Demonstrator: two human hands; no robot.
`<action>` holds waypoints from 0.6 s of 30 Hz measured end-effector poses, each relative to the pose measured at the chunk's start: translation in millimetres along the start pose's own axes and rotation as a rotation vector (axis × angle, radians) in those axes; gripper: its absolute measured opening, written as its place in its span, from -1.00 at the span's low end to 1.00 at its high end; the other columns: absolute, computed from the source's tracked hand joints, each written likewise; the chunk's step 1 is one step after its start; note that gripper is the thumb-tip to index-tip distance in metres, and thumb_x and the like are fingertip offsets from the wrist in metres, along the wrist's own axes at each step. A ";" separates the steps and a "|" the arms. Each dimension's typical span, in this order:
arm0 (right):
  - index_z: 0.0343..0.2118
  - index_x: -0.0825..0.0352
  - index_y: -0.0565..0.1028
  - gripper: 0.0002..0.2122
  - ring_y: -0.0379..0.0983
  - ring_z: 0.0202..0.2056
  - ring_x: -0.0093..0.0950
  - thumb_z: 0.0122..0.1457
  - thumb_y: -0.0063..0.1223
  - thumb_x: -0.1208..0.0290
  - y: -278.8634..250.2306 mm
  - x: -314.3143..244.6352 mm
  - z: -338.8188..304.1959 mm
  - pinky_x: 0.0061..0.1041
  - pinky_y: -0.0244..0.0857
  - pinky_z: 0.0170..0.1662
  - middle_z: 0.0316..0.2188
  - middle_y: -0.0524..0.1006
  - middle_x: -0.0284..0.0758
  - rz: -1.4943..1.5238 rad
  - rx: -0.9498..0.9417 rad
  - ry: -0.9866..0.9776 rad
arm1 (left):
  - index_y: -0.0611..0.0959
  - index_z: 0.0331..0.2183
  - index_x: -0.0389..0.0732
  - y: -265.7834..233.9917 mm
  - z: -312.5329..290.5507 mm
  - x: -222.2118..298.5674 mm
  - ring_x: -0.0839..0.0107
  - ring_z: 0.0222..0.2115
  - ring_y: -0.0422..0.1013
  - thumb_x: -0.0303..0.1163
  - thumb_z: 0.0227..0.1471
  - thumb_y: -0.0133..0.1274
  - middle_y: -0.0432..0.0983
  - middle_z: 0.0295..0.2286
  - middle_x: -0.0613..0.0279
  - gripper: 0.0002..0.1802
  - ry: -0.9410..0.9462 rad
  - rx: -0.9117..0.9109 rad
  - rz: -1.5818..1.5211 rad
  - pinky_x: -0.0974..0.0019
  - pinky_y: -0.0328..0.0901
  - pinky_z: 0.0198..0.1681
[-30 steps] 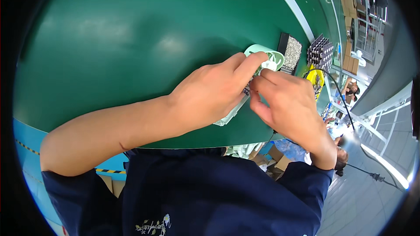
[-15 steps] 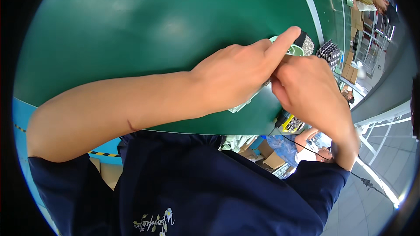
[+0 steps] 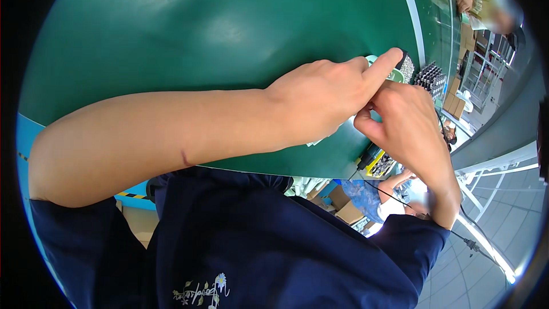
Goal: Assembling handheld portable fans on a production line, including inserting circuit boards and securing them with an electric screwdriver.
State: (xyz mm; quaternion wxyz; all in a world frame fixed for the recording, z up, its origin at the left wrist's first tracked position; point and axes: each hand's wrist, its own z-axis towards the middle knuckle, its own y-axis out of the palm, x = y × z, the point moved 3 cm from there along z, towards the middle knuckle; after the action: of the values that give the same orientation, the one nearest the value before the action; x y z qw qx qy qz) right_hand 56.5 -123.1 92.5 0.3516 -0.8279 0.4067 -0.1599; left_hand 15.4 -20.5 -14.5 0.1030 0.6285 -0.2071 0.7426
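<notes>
- Fingers: left hand has its index finger stretched out past the right knuckles; right hand is curled, thumb bent inward. The fingertips meet out of my sight; cannot tell whether either grips anything.
- Light green piece: just beyond the fingertips, partly covered by the left index finger.
- Pale piece: peeks out below the left palm, on the wearer's side.
- Risk, my judgement: hands cover the work, so a small part could sit askew unnoticed; uneven finger pressure might tip the green piece.
- Beyond the left index fingertip: pale grains, then a dark rack.
- Wearer's side of the right fingers: yellow bin, dark tool beside it.
- Writing: pale script on the navy shirt, well below the fingers; not transcribed. No label legible on the parts.
</notes>
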 end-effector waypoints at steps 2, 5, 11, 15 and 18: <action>-0.55 0.37 0.56 -0.87 0.56 -0.48 -0.12 -0.04 0.20 0.41 1.1 1.1 -0.8 -0.17 0.43 -0.40 -0.54 0.59 -0.17 0.007 0.008 0.008 | 0.17 0.34 -0.19 1.0 -0.1 -1.0 0.00 -0.29 0.60 -0.55 0.06 0.15 0.58 -0.13 -0.07 -0.14 0.018 0.015 0.005 0.08 0.52 -0.30; -0.52 0.36 0.56 -0.88 0.56 -0.47 -0.12 -0.03 0.20 0.41 1.9 0.9 -0.6 -0.17 0.43 -0.39 -0.53 0.59 -0.17 0.021 0.001 0.030 | 0.18 0.34 -0.19 1.5 -0.4 -2.0 0.01 -0.28 0.60 -0.54 0.07 0.14 0.59 -0.14 -0.06 -0.15 0.035 0.033 0.012 0.09 0.52 -0.30; -0.49 0.37 0.56 -0.88 0.56 -0.47 -0.11 0.00 0.19 0.42 5.4 1.4 -1.7 -0.15 0.43 -0.38 -0.53 0.58 -0.16 0.007 0.002 0.046 | 0.16 0.35 -0.18 2.1 -1.1 -2.8 0.01 -0.30 0.60 -0.53 0.09 0.13 0.59 -0.14 -0.05 -0.15 0.023 0.008 0.008 0.09 0.52 -0.32; -0.43 0.42 0.58 -0.89 0.53 -0.44 -0.06 0.01 0.16 0.48 3.7 -1.1 -3.4 -0.15 0.41 -0.34 -0.45 0.59 -0.13 -0.014 0.003 0.011 | 0.14 0.36 -0.16 1.3 -2.5 -2.4 -0.04 -0.33 0.60 -0.51 0.10 0.12 0.58 -0.11 -0.07 -0.14 0.005 0.001 -0.004 0.04 0.52 -0.33; -0.38 0.41 0.59 -0.89 0.54 -0.41 -0.05 0.03 0.14 0.51 4.5 -2.3 -6.2 -0.14 0.42 -0.32 -0.40 0.59 -0.12 -0.032 -0.006 -0.008 | 0.13 0.36 -0.14 0.7 -2.3 -0.4 -0.09 -0.30 0.59 -0.52 0.08 0.14 0.56 -0.07 -0.10 -0.12 -0.022 -0.033 -0.022 -0.01 0.51 -0.29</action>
State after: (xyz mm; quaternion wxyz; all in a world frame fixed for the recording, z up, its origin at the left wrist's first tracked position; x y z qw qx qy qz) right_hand 49.1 -126.0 93.7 0.3483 -0.8358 0.3927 -0.1610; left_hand 13.1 -20.1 -15.2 0.1193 0.6370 -0.2139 0.7309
